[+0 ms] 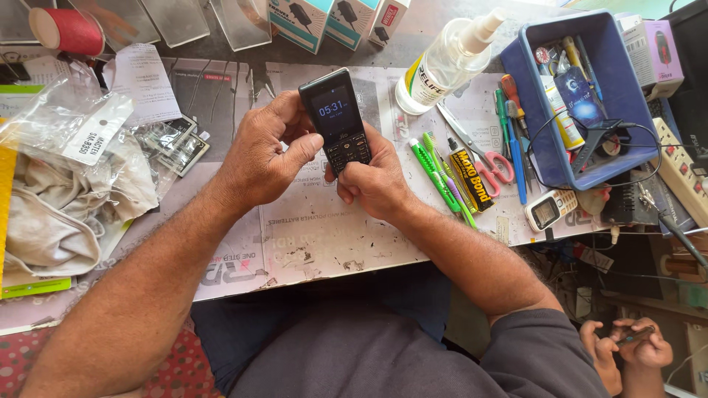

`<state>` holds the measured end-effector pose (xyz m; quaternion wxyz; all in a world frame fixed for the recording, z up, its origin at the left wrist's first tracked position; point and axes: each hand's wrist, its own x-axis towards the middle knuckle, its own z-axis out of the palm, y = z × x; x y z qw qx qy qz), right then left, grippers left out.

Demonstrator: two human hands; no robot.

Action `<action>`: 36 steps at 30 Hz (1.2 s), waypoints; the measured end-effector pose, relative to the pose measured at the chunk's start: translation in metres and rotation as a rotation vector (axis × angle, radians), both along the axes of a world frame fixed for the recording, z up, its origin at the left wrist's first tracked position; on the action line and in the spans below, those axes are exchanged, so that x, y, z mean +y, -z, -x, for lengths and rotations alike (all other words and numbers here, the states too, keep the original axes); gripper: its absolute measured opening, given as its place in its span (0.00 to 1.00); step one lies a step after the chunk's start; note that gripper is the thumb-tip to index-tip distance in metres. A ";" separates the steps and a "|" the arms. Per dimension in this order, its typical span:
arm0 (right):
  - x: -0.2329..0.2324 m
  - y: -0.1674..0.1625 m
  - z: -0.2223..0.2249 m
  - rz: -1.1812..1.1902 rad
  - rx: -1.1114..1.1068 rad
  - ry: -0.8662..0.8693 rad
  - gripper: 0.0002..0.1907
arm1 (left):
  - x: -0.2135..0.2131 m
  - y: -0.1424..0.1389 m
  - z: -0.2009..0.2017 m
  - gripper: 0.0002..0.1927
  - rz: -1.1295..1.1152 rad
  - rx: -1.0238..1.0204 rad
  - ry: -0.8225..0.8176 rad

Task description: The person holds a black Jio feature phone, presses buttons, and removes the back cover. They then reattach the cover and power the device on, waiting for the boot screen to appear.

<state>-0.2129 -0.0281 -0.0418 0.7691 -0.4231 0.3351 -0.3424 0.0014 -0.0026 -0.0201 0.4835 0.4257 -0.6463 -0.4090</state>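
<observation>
The phone (337, 120) is held above the table's middle — left hand (262, 151) clasped round its side, right hand (372, 180) pinching its lower end. Keys should be pressed lightly — grip kept steady.

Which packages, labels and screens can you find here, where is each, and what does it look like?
Phone: held in left hand and right hand, black, screen lit blue.
Boxes: top edge, teal and white.
Spray bottle: lying beside blue bin, clear, white label.
Glue pack: right of hands, black and yellow.
Small phone: below bin, white, grey screen.
Plastic bag: left, clear, white label.
</observation>
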 end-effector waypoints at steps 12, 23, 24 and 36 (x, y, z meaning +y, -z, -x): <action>-0.003 0.001 -0.001 0.009 0.001 -0.008 0.31 | -0.003 0.003 -0.001 0.23 -0.003 -0.072 -0.019; -0.002 0.000 -0.004 0.010 0.016 -0.001 0.31 | -0.002 0.002 -0.002 0.22 -0.005 -0.038 -0.011; -0.002 0.000 -0.004 0.008 0.020 0.002 0.32 | -0.002 0.002 -0.002 0.22 -0.003 -0.033 -0.009; -0.002 0.001 -0.003 0.002 0.042 0.000 0.31 | -0.002 0.002 -0.002 0.21 -0.021 -0.043 -0.008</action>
